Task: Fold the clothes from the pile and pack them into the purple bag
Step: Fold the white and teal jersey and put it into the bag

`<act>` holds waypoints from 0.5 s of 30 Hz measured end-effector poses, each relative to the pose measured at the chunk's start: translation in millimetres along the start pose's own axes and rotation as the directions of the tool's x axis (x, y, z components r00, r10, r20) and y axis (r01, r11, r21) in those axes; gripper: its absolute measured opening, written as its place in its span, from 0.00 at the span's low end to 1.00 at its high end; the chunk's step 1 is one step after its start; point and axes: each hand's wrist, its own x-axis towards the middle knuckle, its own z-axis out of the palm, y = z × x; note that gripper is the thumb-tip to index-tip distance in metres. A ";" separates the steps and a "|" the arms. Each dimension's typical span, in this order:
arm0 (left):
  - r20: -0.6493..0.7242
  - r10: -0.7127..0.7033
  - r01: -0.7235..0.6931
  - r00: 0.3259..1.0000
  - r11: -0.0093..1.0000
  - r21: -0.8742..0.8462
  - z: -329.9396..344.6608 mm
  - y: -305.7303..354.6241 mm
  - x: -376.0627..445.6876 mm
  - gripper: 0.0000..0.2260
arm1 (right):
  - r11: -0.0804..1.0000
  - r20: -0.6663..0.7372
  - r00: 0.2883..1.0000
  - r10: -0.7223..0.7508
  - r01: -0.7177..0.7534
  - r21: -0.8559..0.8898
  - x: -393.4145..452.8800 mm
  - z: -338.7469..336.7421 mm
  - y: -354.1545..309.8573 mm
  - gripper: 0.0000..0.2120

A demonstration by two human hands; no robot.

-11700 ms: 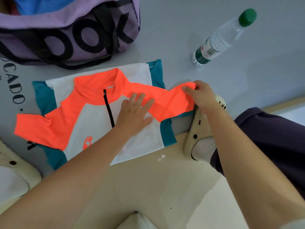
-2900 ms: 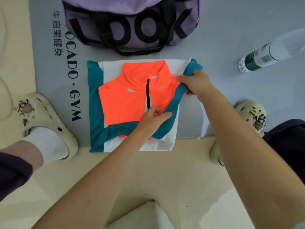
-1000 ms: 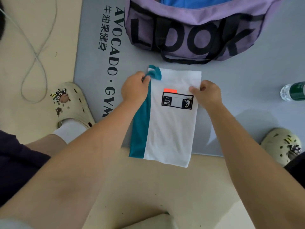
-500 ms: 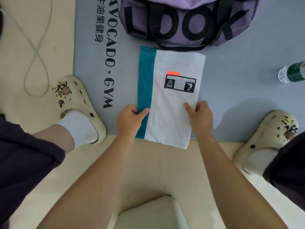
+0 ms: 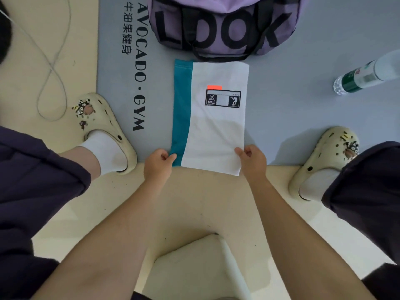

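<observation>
A white shirt with a teal side panel [image 5: 213, 126] lies folded into a long narrow strip on the grey gym mat [image 5: 292, 100], a black label facing up. My left hand [image 5: 159, 164] pinches its near left corner at the teal edge. My right hand [image 5: 252, 160] pinches the near right corner. The purple bag [image 5: 225, 24] with big black letters stands just beyond the shirt's far end, its top out of frame.
A plastic water bottle [image 5: 365, 75] lies on the mat at the right. My feet in cream clogs stand at left [image 5: 104, 128] and right [image 5: 322, 161]. A thin cable [image 5: 52, 68] loops on the beige floor at left.
The shirt, earlier open with its orange front up, is now a narrow strip, back side up. Both hands slid from its far end down to the near corners.
</observation>
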 end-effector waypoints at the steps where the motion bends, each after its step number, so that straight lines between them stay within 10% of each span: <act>1: -0.014 -0.016 0.016 1.000 1.000 -0.022 2.8 0.2 -2.1 0.10 | 1.000 -0.008 1.000 0.023 -0.023 0.019 -1.0 0.7 1.0 0.14; 11: -0.040 -0.023 0.024 0.999 0.999 0.038 6.1 4.6 -2.6 0.05 | 0.980 0.296 0.941 0.167 -0.125 -0.154 -0.4 -11.0 18.6 0.19; 15: -0.137 -0.062 0.044 0.989 0.991 -0.127 6.3 35.7 11.2 0.11 | 0.970 0.115 0.988 0.099 -0.070 -0.232 17.4 -16.5 3.6 0.20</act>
